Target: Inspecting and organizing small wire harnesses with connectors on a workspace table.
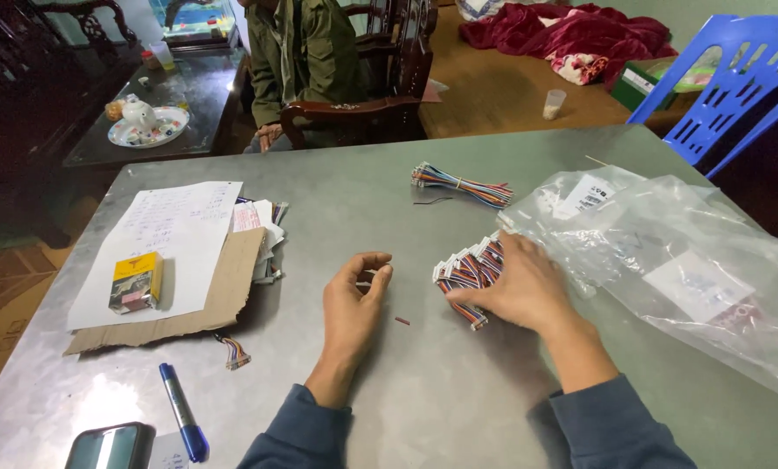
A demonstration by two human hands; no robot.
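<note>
My right hand (pixel 519 287) lies flat on a fanned bundle of multicoloured ribbon cables with white connectors (pixel 465 267), pressing it on the grey metal table (pixel 363 200). My left hand (pixel 354 300) rests on the table beside it, fingers curled loosely, thumb and forefinger near a small piece I cannot make out. A tiny dark red piece (pixel 402 320) lies between the hands. A second tied bundle of coloured wires (pixel 463 184) lies farther back.
A crumpled clear plastic bag (pixel 684 260) lies at the right. Left are white paper (pixel 168 239) on cardboard, a yellow box (pixel 135 280), a small loose cable (pixel 235 352), a blue marker (pixel 182 410) and a phone (pixel 109 446). A seated person (pixel 302 61) is beyond the table.
</note>
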